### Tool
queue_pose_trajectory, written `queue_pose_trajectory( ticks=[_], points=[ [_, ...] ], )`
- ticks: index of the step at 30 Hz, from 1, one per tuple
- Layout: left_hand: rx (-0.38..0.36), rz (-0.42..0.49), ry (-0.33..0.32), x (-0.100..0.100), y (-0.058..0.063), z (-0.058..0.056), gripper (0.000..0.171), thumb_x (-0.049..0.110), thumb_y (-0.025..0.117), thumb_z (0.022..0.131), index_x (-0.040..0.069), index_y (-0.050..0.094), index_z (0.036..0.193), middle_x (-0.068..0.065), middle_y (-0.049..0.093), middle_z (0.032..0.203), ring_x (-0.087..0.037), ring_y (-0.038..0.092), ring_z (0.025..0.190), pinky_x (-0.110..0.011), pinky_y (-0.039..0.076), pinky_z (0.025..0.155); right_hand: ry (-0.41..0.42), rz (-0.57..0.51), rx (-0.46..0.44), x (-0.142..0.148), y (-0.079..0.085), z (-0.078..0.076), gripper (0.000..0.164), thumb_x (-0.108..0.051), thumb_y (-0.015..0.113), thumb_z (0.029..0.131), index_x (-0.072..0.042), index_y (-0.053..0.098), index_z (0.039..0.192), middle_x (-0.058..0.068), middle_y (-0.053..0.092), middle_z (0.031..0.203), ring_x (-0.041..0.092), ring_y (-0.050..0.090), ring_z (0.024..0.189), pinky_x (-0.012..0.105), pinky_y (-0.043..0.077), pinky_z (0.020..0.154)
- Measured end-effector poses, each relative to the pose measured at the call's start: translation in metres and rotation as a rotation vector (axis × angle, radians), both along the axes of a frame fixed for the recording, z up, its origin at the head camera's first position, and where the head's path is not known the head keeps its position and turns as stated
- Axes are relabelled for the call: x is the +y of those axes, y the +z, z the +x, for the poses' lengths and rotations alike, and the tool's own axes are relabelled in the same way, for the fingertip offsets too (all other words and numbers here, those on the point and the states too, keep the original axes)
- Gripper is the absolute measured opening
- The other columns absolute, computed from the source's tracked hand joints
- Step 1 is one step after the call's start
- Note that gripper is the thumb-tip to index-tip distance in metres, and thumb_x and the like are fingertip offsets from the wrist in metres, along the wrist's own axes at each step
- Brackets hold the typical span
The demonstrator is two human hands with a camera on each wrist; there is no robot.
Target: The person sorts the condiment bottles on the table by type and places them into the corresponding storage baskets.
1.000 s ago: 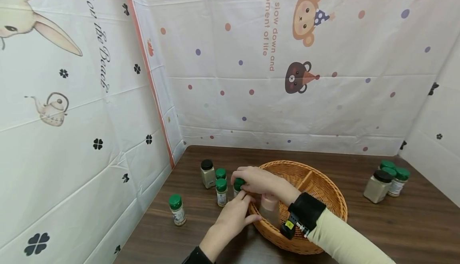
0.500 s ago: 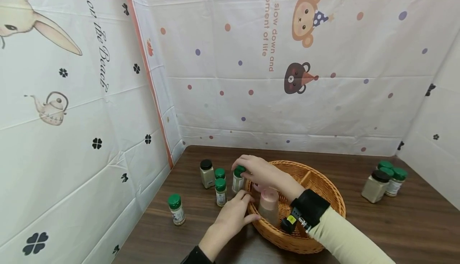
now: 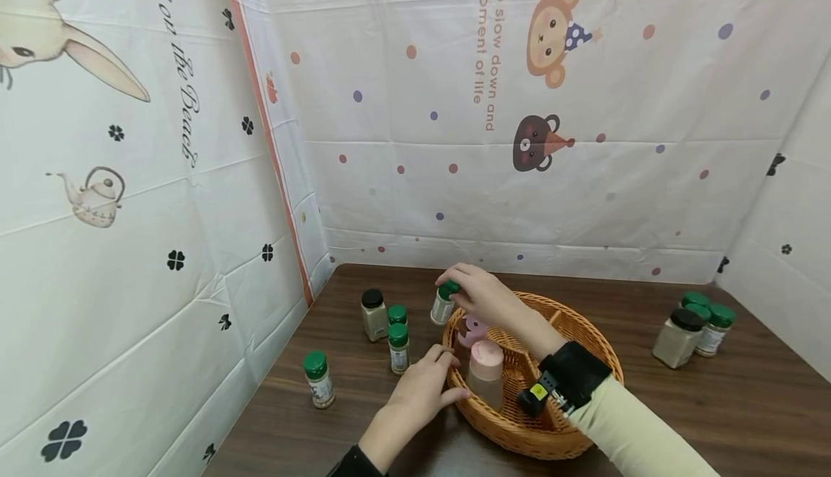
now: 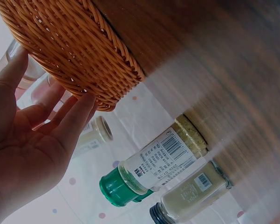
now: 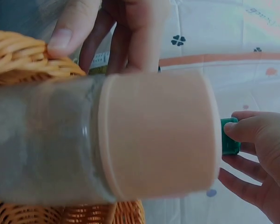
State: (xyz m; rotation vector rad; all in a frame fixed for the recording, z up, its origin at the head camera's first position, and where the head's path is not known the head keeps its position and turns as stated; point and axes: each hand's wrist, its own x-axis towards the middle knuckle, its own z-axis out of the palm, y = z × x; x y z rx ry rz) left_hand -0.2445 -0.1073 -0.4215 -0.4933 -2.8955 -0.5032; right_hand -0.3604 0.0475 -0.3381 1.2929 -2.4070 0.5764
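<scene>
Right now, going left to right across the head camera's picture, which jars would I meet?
Lone green-capped jar, black-capped jar, nearer jar of the close green-capped pair, tilted green-capped jar in the right hand, pink-lidded jar inside the basket, far-right black-capped jar.

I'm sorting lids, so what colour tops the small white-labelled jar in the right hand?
Green; the round lid shows best in head view.

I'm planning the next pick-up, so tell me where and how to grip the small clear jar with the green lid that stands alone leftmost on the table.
Probably best by its round green lid, pinched from above: the jar stands upright, lid uppermost. Bring in the nearer left hand from beside the round brown wicker basket; only dark wooden table lies between.
</scene>
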Motion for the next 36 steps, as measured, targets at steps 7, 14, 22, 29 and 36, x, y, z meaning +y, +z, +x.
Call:
queue_pose_trajectory(
  ticks=[7, 14, 22, 29, 36],
  points=[
    [-0.003, 0.011, 0.002, 0.001, 0.000, -0.001, 0.047, 0.049, 0.072, 0.087, 0.015, 0.063, 0.119, -0.002, 0.058, 0.122, -0.013, 0.065, 0.082, -0.026, 0.055, 0.068, -0.057, -0.034, -0.016, 0.014, -0.003, -0.006, 0.029, -0.006, 0.067, 0.095, -0.015, 0.065, 0.123, 0.006, 0.063, 0.124, 0.023, 0.063, 0.113, 0.040, 0.056, 0.090],
    [-0.001, 0.009, 0.004, 0.001, 0.000, -0.001, 0.046, 0.049, 0.072, 0.087, 0.016, 0.064, 0.117, -0.001, 0.058, 0.120, -0.013, 0.065, 0.080, -0.026, 0.055, 0.068, -0.118, -0.056, -0.016, 0.028, -0.012, -0.011, 0.029, -0.006, 0.068, 0.094, -0.017, 0.065, 0.121, 0.006, 0.064, 0.121, 0.024, 0.064, 0.109, 0.040, 0.056, 0.086],
    [-0.017, 0.003, 0.008, 0.002, 0.001, -0.001, 0.046, 0.050, 0.072, 0.087, 0.017, 0.064, 0.118, -0.001, 0.058, 0.121, -0.015, 0.066, 0.084, -0.028, 0.056, 0.071, -0.152, -0.070, -0.025, 0.040, -0.020, -0.016, 0.028, -0.004, 0.066, 0.094, -0.012, 0.065, 0.121, 0.011, 0.063, 0.121, 0.027, 0.064, 0.106, 0.043, 0.056, 0.082],
    [-0.013, 0.003, 0.006, 0.001, 0.001, -0.001, 0.047, 0.049, 0.071, 0.087, 0.016, 0.063, 0.118, -0.001, 0.058, 0.121, -0.014, 0.066, 0.084, -0.027, 0.056, 0.071, -0.167, -0.069, -0.041, 0.045, -0.025, -0.018, 0.028, -0.002, 0.066, 0.094, -0.011, 0.065, 0.120, 0.013, 0.063, 0.122, 0.031, 0.062, 0.108, 0.046, 0.055, 0.084],
    [-0.003, 0.000, 0.007, 0.002, 0.001, 0.000, 0.047, 0.050, 0.072, 0.086, 0.016, 0.064, 0.118, -0.001, 0.058, 0.121, -0.015, 0.066, 0.086, -0.028, 0.056, 0.072, -0.147, -0.039, -0.071, 0.047, -0.035, -0.020, 0.030, 0.002, 0.064, 0.093, -0.009, 0.065, 0.121, 0.015, 0.063, 0.122, 0.033, 0.062, 0.109, 0.047, 0.055, 0.085]
  ],
)
